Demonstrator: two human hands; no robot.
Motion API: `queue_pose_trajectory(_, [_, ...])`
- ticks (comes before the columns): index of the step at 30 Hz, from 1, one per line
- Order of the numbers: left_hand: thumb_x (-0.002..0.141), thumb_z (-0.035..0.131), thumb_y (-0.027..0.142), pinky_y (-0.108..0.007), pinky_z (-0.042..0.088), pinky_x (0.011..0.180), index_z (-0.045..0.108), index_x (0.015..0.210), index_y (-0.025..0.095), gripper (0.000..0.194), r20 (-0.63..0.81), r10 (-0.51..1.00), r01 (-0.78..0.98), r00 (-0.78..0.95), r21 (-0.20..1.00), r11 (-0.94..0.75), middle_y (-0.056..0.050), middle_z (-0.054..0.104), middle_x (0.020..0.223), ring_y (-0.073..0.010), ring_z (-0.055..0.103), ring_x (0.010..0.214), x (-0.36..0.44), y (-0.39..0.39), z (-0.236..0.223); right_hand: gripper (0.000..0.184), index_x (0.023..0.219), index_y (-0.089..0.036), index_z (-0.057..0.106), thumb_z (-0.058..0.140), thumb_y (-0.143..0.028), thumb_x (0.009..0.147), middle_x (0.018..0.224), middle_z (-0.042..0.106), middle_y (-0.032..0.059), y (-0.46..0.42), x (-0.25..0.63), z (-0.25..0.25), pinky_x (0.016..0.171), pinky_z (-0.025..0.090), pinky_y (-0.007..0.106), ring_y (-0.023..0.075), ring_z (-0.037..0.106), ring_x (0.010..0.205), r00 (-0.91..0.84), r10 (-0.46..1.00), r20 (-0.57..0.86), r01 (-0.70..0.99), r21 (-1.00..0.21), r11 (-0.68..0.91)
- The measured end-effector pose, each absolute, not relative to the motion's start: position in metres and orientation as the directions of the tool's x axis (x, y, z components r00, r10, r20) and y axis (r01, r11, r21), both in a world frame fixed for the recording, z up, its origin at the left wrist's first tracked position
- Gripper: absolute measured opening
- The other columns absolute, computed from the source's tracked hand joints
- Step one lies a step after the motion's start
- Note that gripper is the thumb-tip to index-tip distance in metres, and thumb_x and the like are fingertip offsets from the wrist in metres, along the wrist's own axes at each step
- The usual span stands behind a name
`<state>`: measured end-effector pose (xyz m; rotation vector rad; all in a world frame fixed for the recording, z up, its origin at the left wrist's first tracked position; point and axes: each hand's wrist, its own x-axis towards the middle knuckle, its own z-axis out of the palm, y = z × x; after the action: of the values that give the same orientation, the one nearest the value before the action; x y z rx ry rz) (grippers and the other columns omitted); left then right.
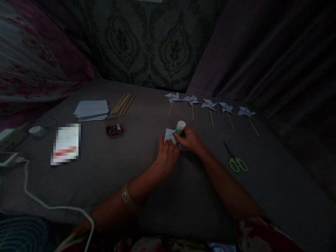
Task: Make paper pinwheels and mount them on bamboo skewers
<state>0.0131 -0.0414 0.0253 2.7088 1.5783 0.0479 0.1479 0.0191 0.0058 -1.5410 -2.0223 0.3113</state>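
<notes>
My right hand [191, 139] is wrapped round a thick glue stick [180, 127] with a white end and a green label, held upright over a small piece of white paper [170, 134]. Flat on the near part of that paper lies my left hand [168, 153], its fingers stretched out and pressing it to the table. The two hands are close together, and their fingers hide much of the sheet. Whether the glue stick's lower end touches the paper is hidden behind my fingers.
Several paper pinwheels on sticks [209, 104] lie in a row at the back right. Scissors [235, 159] with green handles rest at right. On the left are stacked paper [91, 110], wooden sticks [123, 104], a small red box of pins [114, 130] and a white cable [52, 207].
</notes>
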Motion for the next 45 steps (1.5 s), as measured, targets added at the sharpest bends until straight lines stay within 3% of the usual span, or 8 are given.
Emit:
queue_pose_trajectory(6, [0.089,0.041,0.015,-0.060,0.025,0.108,0.059,0.123,0.009,0.039,0.054,0.855,0.857,0.516,-0.032,-0.515,-0.020,0.063,0.119,-0.0306,0.059,0.107,0.012,-0.041,0.020,0.023,0.077,-0.018,0.060,0.058,-0.041,0.080,0.069,0.062,0.0049,0.014,0.152,0.004,0.058,0.040,0.026,0.0163,0.056,0.063,-0.202,0.932,0.300,0.793,-0.508,0.335])
queue_pose_trajectory(14, [0.088,0.044,0.014,-0.062,0.020,0.109,0.061,0.119,0.009,0.036,0.069,0.865,0.863,0.497,0.068,-0.501,-0.022,0.063,0.118,-0.0327,0.059,0.108,0.012,-0.041,0.023,0.024,0.079,-0.017,0.061,0.059,-0.041,0.079,0.071,0.063,0.0055,0.019,0.148,0.004,0.061,0.041,0.027,0.0170,0.058,0.065,-0.176,0.940,0.293,0.806,-0.505,0.308])
queue_pose_trajectory(20, [0.088,0.043,0.013,-0.059,0.021,0.110,0.060,0.121,0.006,0.038,0.015,0.868,0.868,0.496,0.032,-0.496,-0.022,0.063,0.118,-0.0315,0.059,0.107,0.013,-0.042,0.028,0.025,0.079,-0.017,0.060,0.058,-0.042,0.080,0.074,0.064,0.0059,0.015,0.149,0.005,0.062,0.042,0.027,0.0170,0.058,0.067,-0.205,0.935,0.289,0.803,-0.497,0.330])
queue_pose_trajectory(34, [0.089,0.042,0.013,-0.062,0.020,0.110,0.060,0.122,0.008,0.038,0.041,0.865,0.864,0.500,0.035,-0.502,-0.022,0.063,0.120,-0.0307,0.059,0.108,0.013,-0.041,0.024,0.024,0.084,-0.016,0.061,0.058,-0.039,0.079,0.077,0.065,0.0065,0.022,0.148,0.005,0.062,0.041,0.027,0.0171,0.058,0.067,-0.237,0.934,0.268,0.781,-0.520,0.347])
queue_pose_trajectory(45, [0.089,0.041,0.014,-0.065,0.019,0.107,0.060,0.122,0.008,0.039,0.054,0.842,0.843,0.537,-0.004,-0.538,-0.023,0.064,0.115,-0.0325,0.060,0.106,0.009,-0.041,0.020,0.022,0.078,-0.016,0.063,0.060,-0.037,0.080,0.068,0.063,0.0029,0.027,0.158,0.025,0.067,0.038,0.029,0.0159,0.058,0.063,-0.393,0.908,0.144,0.817,-0.399,0.417])
